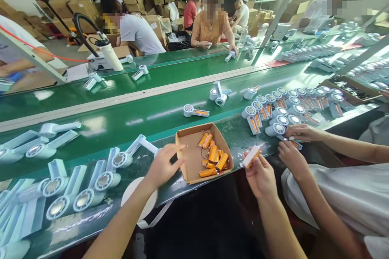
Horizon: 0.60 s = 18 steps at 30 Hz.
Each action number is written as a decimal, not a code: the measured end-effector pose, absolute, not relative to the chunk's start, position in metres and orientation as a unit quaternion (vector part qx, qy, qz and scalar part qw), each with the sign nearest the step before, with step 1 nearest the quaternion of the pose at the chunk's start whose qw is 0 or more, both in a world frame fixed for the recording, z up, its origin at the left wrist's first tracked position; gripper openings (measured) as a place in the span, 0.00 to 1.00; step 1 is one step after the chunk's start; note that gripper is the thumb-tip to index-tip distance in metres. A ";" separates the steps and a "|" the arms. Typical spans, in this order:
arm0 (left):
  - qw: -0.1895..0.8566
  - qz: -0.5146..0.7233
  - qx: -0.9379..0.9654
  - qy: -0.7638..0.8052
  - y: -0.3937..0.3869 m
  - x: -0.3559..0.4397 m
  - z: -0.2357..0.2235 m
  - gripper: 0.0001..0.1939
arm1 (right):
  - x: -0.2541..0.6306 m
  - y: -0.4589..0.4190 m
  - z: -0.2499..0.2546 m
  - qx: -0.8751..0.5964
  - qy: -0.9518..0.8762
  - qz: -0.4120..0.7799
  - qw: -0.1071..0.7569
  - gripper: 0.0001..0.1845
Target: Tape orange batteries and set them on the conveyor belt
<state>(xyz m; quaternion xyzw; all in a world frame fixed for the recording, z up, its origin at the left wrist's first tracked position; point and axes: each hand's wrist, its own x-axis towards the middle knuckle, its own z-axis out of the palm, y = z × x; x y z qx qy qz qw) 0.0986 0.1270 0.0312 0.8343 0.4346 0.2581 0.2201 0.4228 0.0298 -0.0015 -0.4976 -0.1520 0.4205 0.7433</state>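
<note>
My right hand (263, 174) grips an orange battery pack with a white strip (251, 156) along its upper side, just right of the cardboard tray. My left hand (164, 166) is over the bench at the tray's left edge, fingers apart. Just behind its fingers lies a pale blue fan housing (122, 158); I cannot tell whether they touch. The cardboard tray (189, 164) holds several orange battery packs (213, 154) with thin wires. A white tape roll (136, 200) sits partly under my left forearm, its loose end hanging over the bench edge.
Pale blue fan housings (88, 199) crowd the left side. Housings with orange batteries (279, 119) fill the right, where a co-worker's hands (293, 158) handle one. More pieces (196, 111) lie on the green conveyor (158, 109). Several people sit across the line.
</note>
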 end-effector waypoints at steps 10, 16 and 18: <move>0.283 0.178 0.747 0.575 0.347 0.416 0.041 0.32 | 0.437 -0.018 0.009 -0.539 -0.105 0.383 0.743 0.31; 0.270 0.143 0.802 0.513 0.390 0.401 0.011 0.21 | 0.451 -0.029 -0.013 -0.552 -0.043 0.382 0.740 0.31; 0.266 0.105 0.835 0.470 0.400 0.380 0.009 0.19 | 0.444 -0.010 -0.012 -0.535 -0.037 0.410 0.738 0.30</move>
